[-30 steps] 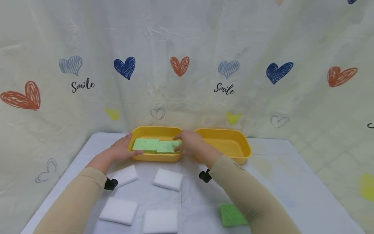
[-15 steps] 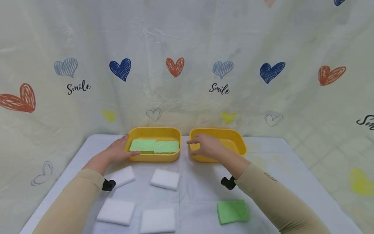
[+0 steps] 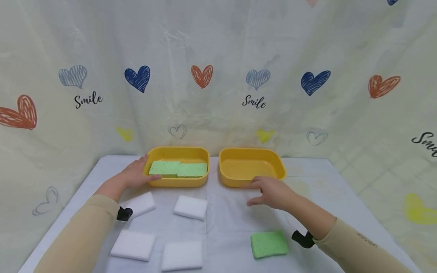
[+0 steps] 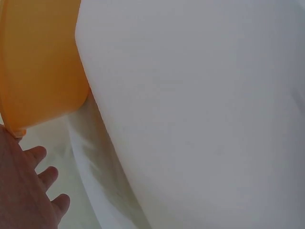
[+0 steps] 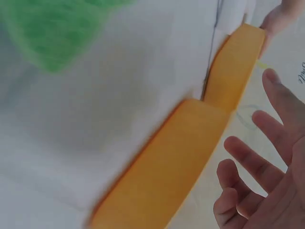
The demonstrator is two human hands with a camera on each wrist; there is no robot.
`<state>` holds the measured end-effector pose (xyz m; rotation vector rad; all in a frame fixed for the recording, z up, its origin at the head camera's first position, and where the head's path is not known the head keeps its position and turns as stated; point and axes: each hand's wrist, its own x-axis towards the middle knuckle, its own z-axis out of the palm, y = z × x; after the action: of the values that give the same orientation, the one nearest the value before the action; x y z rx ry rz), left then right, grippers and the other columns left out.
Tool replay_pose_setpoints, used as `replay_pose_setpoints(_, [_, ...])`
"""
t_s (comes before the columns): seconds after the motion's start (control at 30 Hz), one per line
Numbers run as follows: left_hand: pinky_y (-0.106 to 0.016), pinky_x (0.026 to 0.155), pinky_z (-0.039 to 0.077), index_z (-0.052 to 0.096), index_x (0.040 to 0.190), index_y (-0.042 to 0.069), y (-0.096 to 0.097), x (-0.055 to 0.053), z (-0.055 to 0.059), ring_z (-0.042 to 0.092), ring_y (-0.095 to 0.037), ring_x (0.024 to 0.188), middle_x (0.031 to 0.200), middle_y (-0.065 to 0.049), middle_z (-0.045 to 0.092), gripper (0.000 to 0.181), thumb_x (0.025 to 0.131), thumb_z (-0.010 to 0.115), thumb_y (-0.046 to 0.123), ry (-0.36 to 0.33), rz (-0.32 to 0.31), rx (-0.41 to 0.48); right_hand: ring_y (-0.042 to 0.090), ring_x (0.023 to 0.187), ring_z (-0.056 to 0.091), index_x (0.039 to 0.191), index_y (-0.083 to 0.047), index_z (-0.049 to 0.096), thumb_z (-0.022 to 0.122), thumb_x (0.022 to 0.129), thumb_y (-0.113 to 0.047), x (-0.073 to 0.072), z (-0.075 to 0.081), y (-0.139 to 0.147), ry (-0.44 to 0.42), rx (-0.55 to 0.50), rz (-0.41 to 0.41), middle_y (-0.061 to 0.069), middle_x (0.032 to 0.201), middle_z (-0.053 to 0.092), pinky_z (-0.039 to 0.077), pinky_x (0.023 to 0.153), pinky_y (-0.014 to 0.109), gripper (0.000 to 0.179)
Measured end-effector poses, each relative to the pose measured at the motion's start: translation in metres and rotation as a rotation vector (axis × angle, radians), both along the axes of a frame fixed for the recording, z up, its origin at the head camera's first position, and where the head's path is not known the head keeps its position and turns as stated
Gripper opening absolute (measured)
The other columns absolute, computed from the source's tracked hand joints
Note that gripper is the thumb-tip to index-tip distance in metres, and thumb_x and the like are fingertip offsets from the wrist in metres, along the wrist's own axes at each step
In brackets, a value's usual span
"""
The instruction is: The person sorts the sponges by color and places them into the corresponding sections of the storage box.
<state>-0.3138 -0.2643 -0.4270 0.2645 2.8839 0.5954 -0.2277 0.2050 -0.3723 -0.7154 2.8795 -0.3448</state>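
Note:
At the left end of the left yellow tray, my left hand holds the corner, its thumb lying over the front rim. Two light-green sponges lie side by side inside this tray. My right hand is in the air just in front of the right yellow tray, fingers loosely extended and nothing held. No items show inside that right tray. Below the right hand, a green sponge rests on the table. The right wrist view shows spread fingers beside the trays.
Several white sponge blocks lie on the white table at front left, among them one in front of the left tray and one nearest the front. A curtain printed with hearts hangs directly behind the trays.
My right hand has left the sponges in the left tray, passed over the right tray and come nearer to the green sponge on the table. My left hand stays at its tray.

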Motion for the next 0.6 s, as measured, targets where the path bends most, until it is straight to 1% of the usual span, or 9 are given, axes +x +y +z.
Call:
replay_pose_setpoints(0.07, [-0.066, 0.115, 0.013, 0.0, 0.155, -0.007, -0.002, -0.001, -0.001, 0.012, -0.053, 0.143, 0.158, -0.033, 0.011, 0.125, 0.081, 0.059, 0.075, -0.006, 0.005, -0.005, 0.016, 0.092, 0.058, 0.125, -0.028, 0.071, 0.082, 0.076, -0.048, 0.008, -0.004, 0.008, -0.027, -0.012, 0.009, -0.009, 0.107, 0.064, 0.052, 0.079, 0.034, 0.054])
replay_pose_setpoints(0.13, [-0.066, 0.115, 0.013, 0.0, 0.155, -0.007, -0.003, -0.003, -0.003, 0.012, -0.053, 0.143, 0.158, -0.033, 0.011, 0.126, 0.081, 0.059, 0.077, -0.01, 0.004, -0.007, 0.016, 0.094, 0.058, 0.125, -0.028, 0.071, 0.082, 0.077, -0.046, 0.017, -0.008, 0.016, -0.069, -0.027, 0.015, -0.01, 0.109, 0.063, 0.053, 0.079, 0.035, 0.053])
replay_pose_setpoints(0.2, [-0.065, 0.115, 0.013, 0.0, 0.155, -0.006, -0.003, -0.004, -0.004, 0.012, -0.052, 0.144, 0.159, -0.033, 0.011, 0.126, 0.08, 0.059, 0.077, -0.009, 0.004, -0.009, 0.017, 0.098, 0.059, 0.126, -0.028, 0.07, 0.082, 0.077, -0.045, 0.026, -0.01, 0.025, -0.108, -0.034, 0.031, -0.01, 0.113, 0.062, 0.054, 0.082, 0.038, 0.053])
replay_pose_setpoints(0.3, [-0.066, 0.114, 0.014, 0.001, 0.155, -0.007, -0.002, -0.005, -0.004, 0.013, -0.053, 0.143, 0.158, -0.034, 0.011, 0.127, 0.08, 0.059, 0.077, -0.005, 0.003, -0.014, 0.017, 0.106, 0.058, 0.127, -0.031, 0.069, 0.08, 0.078, -0.049, 0.039, -0.014, 0.037, -0.148, -0.045, 0.059, -0.011, 0.117, 0.061, 0.053, 0.089, 0.043, 0.054])
replay_pose_setpoints(0.43, [-0.067, 0.114, 0.014, 0.001, 0.155, -0.007, -0.002, -0.004, -0.002, 0.013, -0.054, 0.143, 0.158, -0.034, 0.012, 0.126, 0.08, 0.059, 0.077, -0.006, 0.003, -0.016, 0.015, 0.11, 0.057, 0.126, -0.034, 0.069, 0.076, 0.077, -0.058, 0.053, -0.022, 0.05, -0.15, -0.065, 0.116, -0.016, 0.119, 0.06, 0.051, 0.092, 0.043, 0.055])
replay_pose_setpoints(0.53, [-0.067, 0.114, 0.015, 0.002, 0.154, -0.008, -0.001, -0.003, -0.001, 0.014, -0.054, 0.142, 0.157, -0.035, 0.013, 0.124, 0.082, 0.06, 0.073, -0.002, -0.001, -0.012, 0.011, 0.112, 0.056, 0.126, -0.036, 0.069, 0.072, 0.077, -0.062, 0.059, -0.031, 0.057, -0.164, -0.084, 0.156, -0.021, 0.12, 0.059, 0.051, 0.094, 0.041, 0.055])
replay_pose_setpoints(0.6, [-0.066, 0.115, 0.015, 0.002, 0.154, -0.009, -0.001, -0.003, 0.0, 0.015, -0.054, 0.142, 0.157, -0.035, 0.014, 0.122, 0.083, 0.061, 0.071, -0.002, -0.001, -0.012, 0.01, 0.113, 0.055, 0.126, -0.037, 0.068, 0.072, 0.077, -0.062, 0.062, -0.035, 0.06, -0.176, -0.1, 0.182, -0.023, 0.12, 0.058, 0.05, 0.095, 0.04, 0.055])
